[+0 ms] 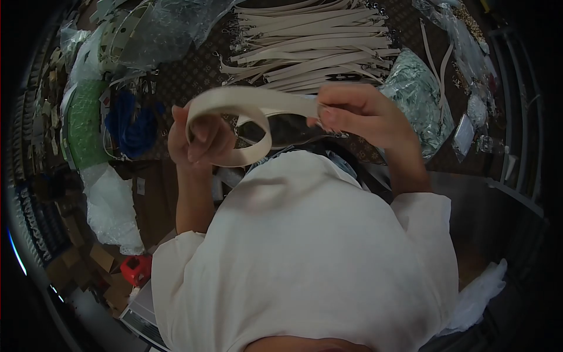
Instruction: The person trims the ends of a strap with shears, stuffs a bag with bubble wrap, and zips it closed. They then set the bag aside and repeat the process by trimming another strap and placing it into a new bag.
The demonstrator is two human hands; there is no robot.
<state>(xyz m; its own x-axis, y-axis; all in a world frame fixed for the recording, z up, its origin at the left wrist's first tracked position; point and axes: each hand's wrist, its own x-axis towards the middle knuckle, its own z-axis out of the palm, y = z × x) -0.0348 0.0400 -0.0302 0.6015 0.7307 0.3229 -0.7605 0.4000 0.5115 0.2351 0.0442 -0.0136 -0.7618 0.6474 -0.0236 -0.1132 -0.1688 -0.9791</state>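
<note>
A cream strap [258, 98] is stretched between my two hands above my lap, with a loop curling down at its left end. My left hand [202, 138] is inside that loop, its fingers curled around the band. At the strap's other end, my right hand [363, 114] pinches it between thumb and fingers; a small metal piece seems to show at the fingertips, too small to make out. Beyond my hands lies a wide pile of similar cream straps [311, 29] with metal clasps at their ends.
Left of my hands are a blue bundle [130, 123], a green plastic-wrapped pack [88, 120] and bubble wrap [111, 202]. A clear bag with pale green contents [416, 97] sits at the right. A red object [136, 270] is low on the left, near cardboard boxes.
</note>
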